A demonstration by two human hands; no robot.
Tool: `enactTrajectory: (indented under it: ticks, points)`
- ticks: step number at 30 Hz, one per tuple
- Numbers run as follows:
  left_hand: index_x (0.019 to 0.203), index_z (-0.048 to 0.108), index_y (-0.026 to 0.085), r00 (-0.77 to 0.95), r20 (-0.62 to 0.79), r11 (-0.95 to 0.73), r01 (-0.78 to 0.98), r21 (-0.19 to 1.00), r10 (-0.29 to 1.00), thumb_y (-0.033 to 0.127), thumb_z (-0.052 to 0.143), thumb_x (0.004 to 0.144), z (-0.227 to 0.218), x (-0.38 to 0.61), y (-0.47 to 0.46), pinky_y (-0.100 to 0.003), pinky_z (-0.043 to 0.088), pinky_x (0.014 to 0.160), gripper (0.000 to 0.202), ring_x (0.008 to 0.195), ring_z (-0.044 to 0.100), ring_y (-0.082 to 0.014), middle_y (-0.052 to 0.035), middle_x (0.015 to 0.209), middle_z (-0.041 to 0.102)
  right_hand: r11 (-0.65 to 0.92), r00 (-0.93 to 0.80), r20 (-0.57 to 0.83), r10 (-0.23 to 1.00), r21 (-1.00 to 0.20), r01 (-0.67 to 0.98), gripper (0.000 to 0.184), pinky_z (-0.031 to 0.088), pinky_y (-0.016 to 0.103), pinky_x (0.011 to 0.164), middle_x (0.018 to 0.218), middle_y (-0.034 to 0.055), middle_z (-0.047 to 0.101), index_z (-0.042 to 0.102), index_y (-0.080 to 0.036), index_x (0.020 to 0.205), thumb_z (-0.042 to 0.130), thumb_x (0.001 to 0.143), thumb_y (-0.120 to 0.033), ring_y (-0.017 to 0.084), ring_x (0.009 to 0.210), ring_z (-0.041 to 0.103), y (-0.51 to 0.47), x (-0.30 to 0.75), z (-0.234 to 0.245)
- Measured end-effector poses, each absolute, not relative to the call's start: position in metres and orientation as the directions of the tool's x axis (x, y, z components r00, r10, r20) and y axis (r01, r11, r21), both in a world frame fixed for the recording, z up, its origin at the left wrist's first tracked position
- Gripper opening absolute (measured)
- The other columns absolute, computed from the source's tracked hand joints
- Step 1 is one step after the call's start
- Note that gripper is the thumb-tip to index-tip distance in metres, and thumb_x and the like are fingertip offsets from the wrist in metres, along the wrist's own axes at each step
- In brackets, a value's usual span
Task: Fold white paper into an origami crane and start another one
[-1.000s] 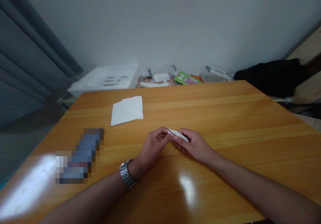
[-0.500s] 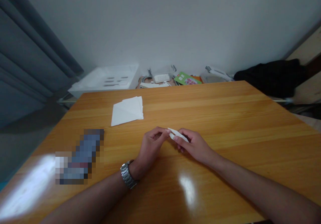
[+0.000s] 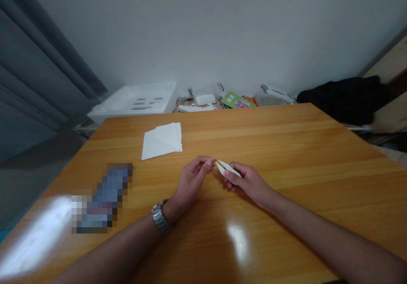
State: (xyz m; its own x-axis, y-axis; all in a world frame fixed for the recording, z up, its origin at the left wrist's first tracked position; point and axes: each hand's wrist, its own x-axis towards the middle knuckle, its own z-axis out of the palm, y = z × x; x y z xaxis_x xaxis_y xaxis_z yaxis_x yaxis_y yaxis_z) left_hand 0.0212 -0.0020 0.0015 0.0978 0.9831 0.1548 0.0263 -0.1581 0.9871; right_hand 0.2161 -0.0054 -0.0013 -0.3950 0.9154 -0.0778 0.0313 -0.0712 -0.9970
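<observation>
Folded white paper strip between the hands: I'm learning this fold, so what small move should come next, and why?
Probably pinch the free tip of the narrow folded white paper strip with the left hand and press the crease. The right hand grips its other end above the orange-brown wooden table, and the left fingertips sit right at the pointed tip; whether they touch is unclear.

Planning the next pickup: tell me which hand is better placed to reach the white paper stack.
Left, probably. The left hand sits nearer the paper stack, its fingers just at the tip of the folded paper. The right hand grips that paper and lies farther from the stack.
</observation>
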Motion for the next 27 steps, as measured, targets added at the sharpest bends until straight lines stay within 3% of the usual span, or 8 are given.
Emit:
enactTrajectory:
  ticks: [7, 16, 27]
  points:
    - [0.093, 0.064, 0.016, 0.184, 0.118, -0.101, -0.100, 0.990, 0.976, 0.038, 0.072, 0.087, -0.0033, 0.0218, -0.0009, -0.028, 0.051, 0.081, 0.024, 0.084, 0.064, -0.0163, -0.0045, 0.089, 0.069, -0.116, -0.432, -0.103, 0.896, -0.993, -0.002, 0.042, 0.043, 0.026, 0.062, 0.070, 0.0001, 0.061, 0.060, -0.016, 0.085, 0.066, 0.088, -0.058, 0.012, 0.063, 0.056, -0.0060, 0.2177, -0.0043]
    - [0.092, 0.062, 0.016, 0.254, 0.080, -0.049, -0.126, 0.991, 0.964, 0.039, 0.072, 0.087, -0.0029, 0.0231, -0.0065, -0.029, 0.051, 0.076, 0.026, 0.078, 0.065, -0.0166, -0.0044, 0.084, 0.069, -0.130, -0.498, -0.080, 0.864, -0.989, -0.067, 0.041, 0.046, 0.027, 0.069, 0.079, 0.0015, 0.065, 0.061, -0.016, 0.089, 0.070, 0.085, -0.056, 0.013, 0.069, 0.060, -0.0065, 0.2173, -0.0033]
    - [0.091, 0.064, 0.015, 0.264, 0.082, -0.044, -0.149, 0.988, 0.961, 0.041, 0.073, 0.087, -0.0021, 0.0244, -0.0053, -0.026, 0.050, 0.074, 0.028, 0.076, 0.062, -0.0150, -0.0034, 0.081, 0.067, -0.353, -0.553, -0.192, 0.811, -0.914, -0.201, 0.040, 0.045, 0.025, 0.063, 0.077, 0.0008, 0.063, 0.064, -0.015, 0.088, 0.078, 0.079, -0.051, 0.010, 0.063, 0.057, -0.0065, 0.2186, -0.0091]
